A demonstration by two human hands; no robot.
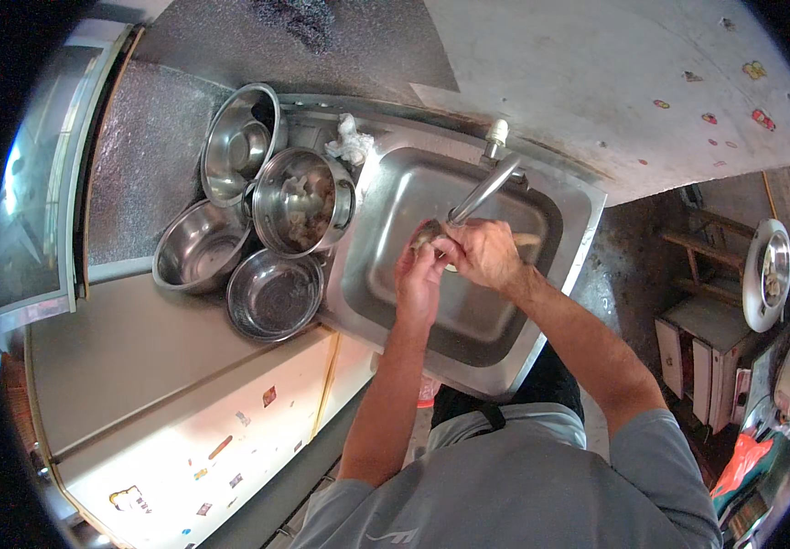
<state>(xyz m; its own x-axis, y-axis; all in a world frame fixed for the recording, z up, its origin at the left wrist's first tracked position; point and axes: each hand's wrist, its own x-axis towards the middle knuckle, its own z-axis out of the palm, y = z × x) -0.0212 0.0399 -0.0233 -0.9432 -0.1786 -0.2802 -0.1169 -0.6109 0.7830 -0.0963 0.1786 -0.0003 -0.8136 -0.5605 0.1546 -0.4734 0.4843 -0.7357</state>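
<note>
Over the steel sink (395, 302), just below the mouth of the faucet (486, 189), both my hands meet. My left hand (419, 279) is closed round a small dark and pale piece (427, 231) whose kind I cannot make out. The fingers of my right hand (488, 256) are bent and pressed against my left fingertips at the same piece, mostly hiding it. Past the right knuckles shows a light tan, stick-like thing (527, 239). Left of the sink, a steel pot (347, 206) holds pale and brownish food pieces (301, 206).
Beside the pot on the left counter (157, 348) stand steel bowls (198, 240), a glass-like bowl (275, 295) and a large tilted basin (221, 119). A crumpled white cloth (349, 140) lies at the sink's back left corner. At right are a wooden rack (701, 233) and low cabinet (706, 339).
</note>
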